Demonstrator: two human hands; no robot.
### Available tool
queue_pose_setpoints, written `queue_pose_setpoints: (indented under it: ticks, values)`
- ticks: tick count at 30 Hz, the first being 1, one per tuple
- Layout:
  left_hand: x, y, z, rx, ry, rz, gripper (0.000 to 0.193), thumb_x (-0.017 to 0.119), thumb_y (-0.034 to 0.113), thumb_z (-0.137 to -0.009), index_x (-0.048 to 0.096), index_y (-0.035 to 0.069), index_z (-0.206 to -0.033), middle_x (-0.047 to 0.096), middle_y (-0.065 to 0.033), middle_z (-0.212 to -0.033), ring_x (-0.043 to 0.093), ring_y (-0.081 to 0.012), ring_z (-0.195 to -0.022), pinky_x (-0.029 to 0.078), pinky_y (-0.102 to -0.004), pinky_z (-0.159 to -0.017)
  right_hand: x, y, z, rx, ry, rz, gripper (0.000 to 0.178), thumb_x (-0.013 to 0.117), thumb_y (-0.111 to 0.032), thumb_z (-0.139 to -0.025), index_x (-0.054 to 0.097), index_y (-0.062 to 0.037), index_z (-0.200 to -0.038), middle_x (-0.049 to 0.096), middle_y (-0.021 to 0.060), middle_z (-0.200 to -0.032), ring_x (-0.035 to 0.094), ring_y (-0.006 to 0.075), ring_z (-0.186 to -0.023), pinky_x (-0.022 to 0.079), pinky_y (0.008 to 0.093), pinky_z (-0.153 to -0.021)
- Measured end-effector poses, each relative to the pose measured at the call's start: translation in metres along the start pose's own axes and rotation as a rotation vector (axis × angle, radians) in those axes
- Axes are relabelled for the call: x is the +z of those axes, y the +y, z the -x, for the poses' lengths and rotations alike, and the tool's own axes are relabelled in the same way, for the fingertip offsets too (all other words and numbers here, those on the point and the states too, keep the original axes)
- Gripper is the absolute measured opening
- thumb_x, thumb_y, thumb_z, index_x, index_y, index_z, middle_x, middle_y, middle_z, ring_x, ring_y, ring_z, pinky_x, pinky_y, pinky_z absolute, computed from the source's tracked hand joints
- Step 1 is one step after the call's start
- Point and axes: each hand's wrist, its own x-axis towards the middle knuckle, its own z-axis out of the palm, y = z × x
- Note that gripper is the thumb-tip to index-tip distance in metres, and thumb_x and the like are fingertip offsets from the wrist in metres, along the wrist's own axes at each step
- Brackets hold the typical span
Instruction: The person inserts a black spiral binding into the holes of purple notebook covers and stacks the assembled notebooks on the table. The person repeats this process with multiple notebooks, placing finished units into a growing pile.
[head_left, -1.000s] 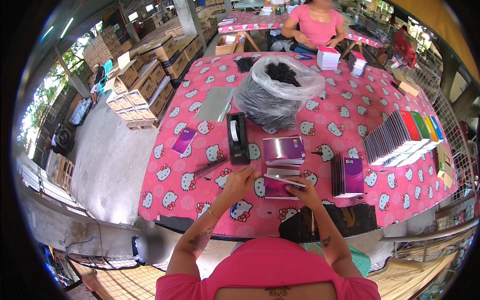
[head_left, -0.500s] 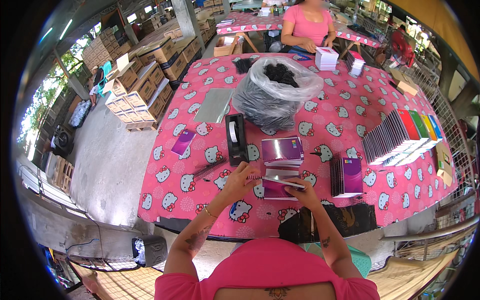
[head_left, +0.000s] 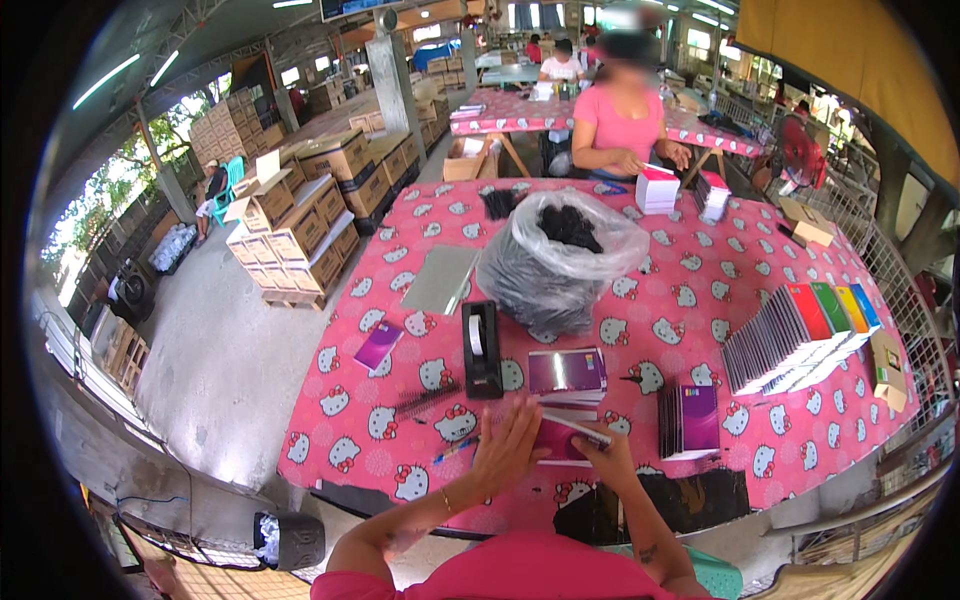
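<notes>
A small purple notebook (head_left: 562, 432) is tilted up in front of me, its right end gripped by my right hand (head_left: 610, 462) with the thumb on top. My left hand (head_left: 508, 448) lies along the notebook's left edge, fingers stretched out and close together; its palm side is hidden. Just beyond is a stack of purple-covered booklets (head_left: 567, 372). Left of that stands a black tape dispenser (head_left: 482, 350) with a white roll. Loose black spiral coils (head_left: 428, 400) and a blue pen (head_left: 455, 450) lie by my left hand. To the right, several spiral-bound purple notebooks (head_left: 692, 422) stand in a row.
A clear plastic bag of black coils (head_left: 545, 275) stands mid-table, beside a grey sheet (head_left: 441, 279). A long row of coloured notebooks (head_left: 790, 340) is at the right. Across the table, a person in pink (head_left: 620, 125) handles a paper stack (head_left: 657, 192). Cartons (head_left: 300, 220) stand at left.
My left hand has gone from pinching at the notebook's spiral edge to lying flat along it with stretched fingers. My right hand still grips the notebook. The view has tipped upward.
</notes>
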Motion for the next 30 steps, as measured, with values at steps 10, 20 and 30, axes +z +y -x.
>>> queue_pose_setpoints:
  ticks: [10,20,30]
  values:
    - [-0.041,-0.040,-0.047,0.081,-0.207,0.415,0.033,0.063,0.035,-0.095,0.063,0.006,-0.108,0.058,-0.0071,-0.106,0.059,-0.0276,-0.096,0.043,-0.0445,-0.086,-0.010,-0.020,-0.001,0.018,-0.126,-0.018,0.030,0.072,-0.006,-0.090,0.070,-0.0052,-0.120,0.069,0.0002,-0.088,0.053,0.0053,-0.077,0.045,0.0228,-0.069]
    - [-0.028,-0.055,-0.054,0.069,-0.462,0.592,0.038,0.063,0.038,-0.094,0.061,0.010,-0.119,0.055,-0.0108,-0.120,0.058,-0.0308,-0.104,0.045,-0.0424,-0.083,-0.019,-0.018,0.001,0.012,-0.122,-0.028,0.030,0.070,-0.003,-0.089,0.069,-0.0009,-0.120,0.070,0.0030,-0.098,0.061,0.0094,-0.088,0.048,0.0252,-0.079]
    - [-0.011,0.011,0.004,0.149,-0.105,-0.077,0.083,0.052,0.059,-0.093,0.037,-0.001,-0.149,0.035,-0.0194,-0.156,0.031,-0.0336,-0.146,0.026,-0.0606,-0.113,-0.004,-0.028,0.008,0.082,0.038,-0.201,0.030,0.071,-0.006,-0.089,0.069,0.0000,-0.118,0.069,0.0017,-0.097,0.060,0.0077,-0.084,0.048,0.0241,-0.075]
